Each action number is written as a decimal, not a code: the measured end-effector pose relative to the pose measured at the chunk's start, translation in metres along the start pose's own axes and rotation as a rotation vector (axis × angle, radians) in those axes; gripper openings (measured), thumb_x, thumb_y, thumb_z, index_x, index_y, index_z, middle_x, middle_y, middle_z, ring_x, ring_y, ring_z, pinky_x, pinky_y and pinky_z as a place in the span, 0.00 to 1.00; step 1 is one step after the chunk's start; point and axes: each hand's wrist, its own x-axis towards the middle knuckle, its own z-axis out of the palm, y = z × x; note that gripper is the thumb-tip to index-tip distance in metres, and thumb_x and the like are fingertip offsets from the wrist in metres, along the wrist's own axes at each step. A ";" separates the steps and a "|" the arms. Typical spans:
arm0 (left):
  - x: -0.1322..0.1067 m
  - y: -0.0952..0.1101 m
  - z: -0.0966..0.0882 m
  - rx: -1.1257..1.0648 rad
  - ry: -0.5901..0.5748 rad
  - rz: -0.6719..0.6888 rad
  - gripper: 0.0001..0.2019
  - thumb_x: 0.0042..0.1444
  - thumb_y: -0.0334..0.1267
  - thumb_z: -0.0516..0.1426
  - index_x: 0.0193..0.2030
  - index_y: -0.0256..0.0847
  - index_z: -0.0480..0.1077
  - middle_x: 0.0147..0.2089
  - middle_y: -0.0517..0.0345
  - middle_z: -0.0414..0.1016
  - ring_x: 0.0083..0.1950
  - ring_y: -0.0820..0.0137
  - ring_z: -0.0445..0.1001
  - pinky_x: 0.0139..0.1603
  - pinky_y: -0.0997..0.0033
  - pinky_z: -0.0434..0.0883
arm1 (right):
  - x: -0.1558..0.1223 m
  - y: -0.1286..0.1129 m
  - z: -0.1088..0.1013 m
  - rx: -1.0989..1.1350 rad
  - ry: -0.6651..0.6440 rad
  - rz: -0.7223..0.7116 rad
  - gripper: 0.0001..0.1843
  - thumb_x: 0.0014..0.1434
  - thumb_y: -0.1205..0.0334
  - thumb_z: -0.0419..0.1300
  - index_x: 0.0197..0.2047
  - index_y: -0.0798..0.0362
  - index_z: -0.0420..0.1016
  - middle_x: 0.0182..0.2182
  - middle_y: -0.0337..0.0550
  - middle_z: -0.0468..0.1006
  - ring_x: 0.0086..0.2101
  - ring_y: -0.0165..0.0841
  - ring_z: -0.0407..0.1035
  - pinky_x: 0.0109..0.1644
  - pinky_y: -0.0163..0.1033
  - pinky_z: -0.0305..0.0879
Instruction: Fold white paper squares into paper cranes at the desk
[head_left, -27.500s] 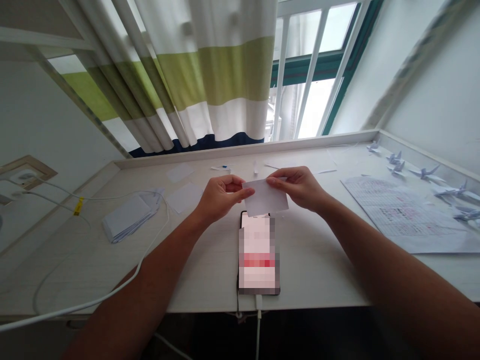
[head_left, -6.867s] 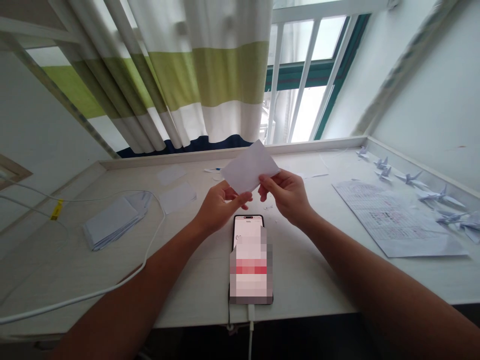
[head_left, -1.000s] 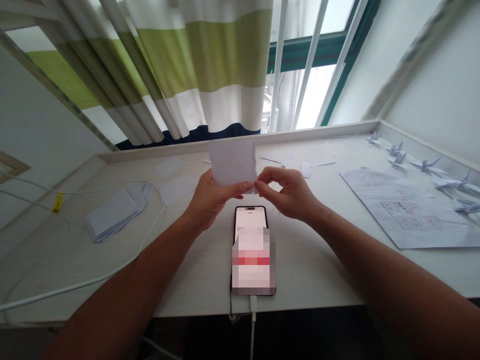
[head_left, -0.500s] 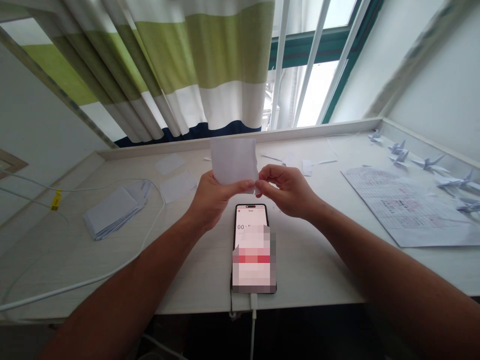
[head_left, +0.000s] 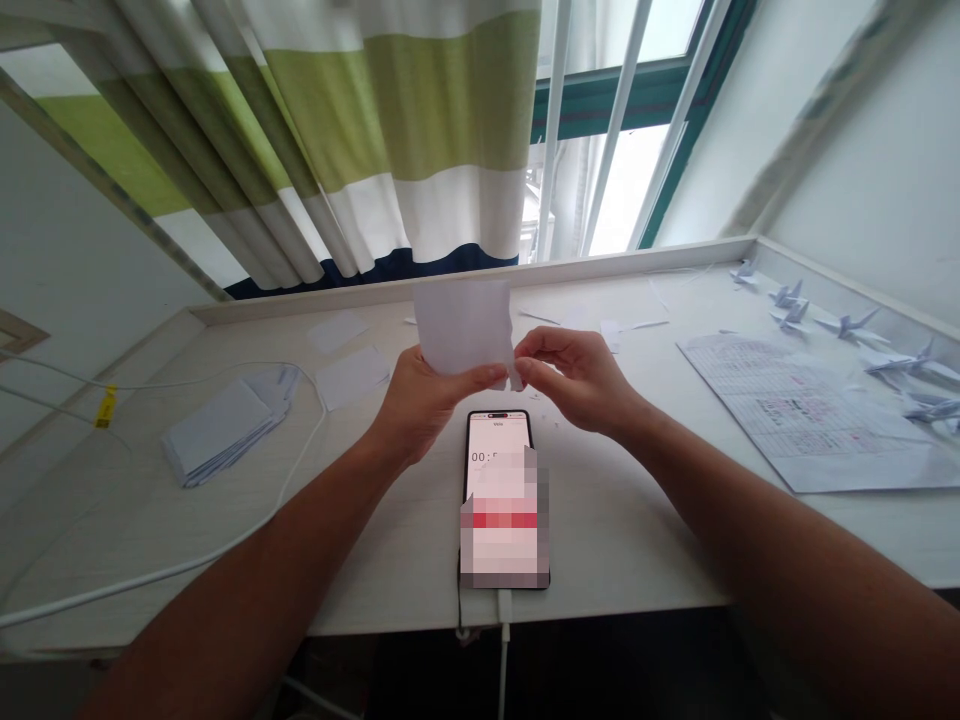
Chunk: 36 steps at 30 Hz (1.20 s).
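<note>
A white piece of paper [head_left: 461, 325] stands upright above the desk, with a ragged right edge. My left hand [head_left: 420, 405] grips it at the lower left, thumb lying across the front near the bottom; the fingers behind are hidden. At the lower right corner, my right hand [head_left: 577, 378] pinches a narrow paper strip [head_left: 516, 374] between thumb and forefinger. A small gap shows between the strip and the sheet at the bottom; whether they still join higher up I cannot tell. Just below both hands lies a phone [head_left: 498, 480], screen lit and partly blurred.
A stack of folded paper [head_left: 225, 425] lies at left beside a white cable [head_left: 289, 480]. Loose paper pieces [head_left: 351, 378] sit behind my left hand. At right are a printed sheet [head_left: 780, 410] and several folded paper cranes [head_left: 847, 325]. A striped curtain [head_left: 442, 110] hangs behind.
The strip at the paper's lower right has come slightly away from the sheet, opening a small gap. My right hand stays pinched on it, and the view has shifted slightly.
</note>
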 end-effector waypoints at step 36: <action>0.003 0.005 -0.005 0.039 0.046 -0.106 0.22 0.39 0.37 0.78 0.43 0.36 0.83 0.40 0.50 0.86 0.41 0.62 0.83 0.45 0.62 0.79 | 0.000 0.000 0.000 -0.041 -0.081 0.043 0.11 0.66 0.58 0.61 0.33 0.53 0.77 0.28 0.41 0.80 0.31 0.32 0.75 0.39 0.41 0.72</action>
